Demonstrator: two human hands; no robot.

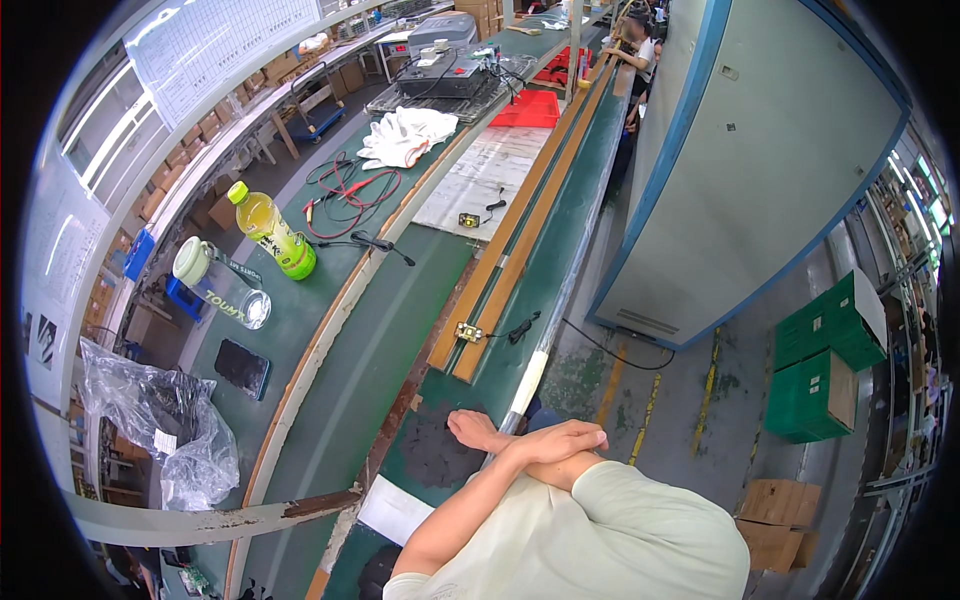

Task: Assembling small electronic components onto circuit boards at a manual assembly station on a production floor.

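My forearms are crossed at the bench's near edge. My left hand (565, 440) lies over my right forearm, fingers stretched out and holding nothing. My right hand (472, 428) comes out beneath the left forearm and rests over a dark patch (440, 445) on the green bench. Its fingers look curled in, with nothing visible in them. Just beyond, a small yellowish circuit module (468, 332) sits across two long brown rails (500, 290), touched by neither hand. A black cable (518, 330) runs from it to the right. Another small module (468, 220) lies farther up on a whitish board (485, 180).
Left of the rails, a raised shelf holds a clear bottle (225, 285), a green-capped drink bottle (275, 232), a phone (242, 368), a plastic bag (190, 430), test leads (355, 205) and white gloves (408, 135). A grey cabinet (760, 170) stands right. Another person (640, 50) is at the far end.
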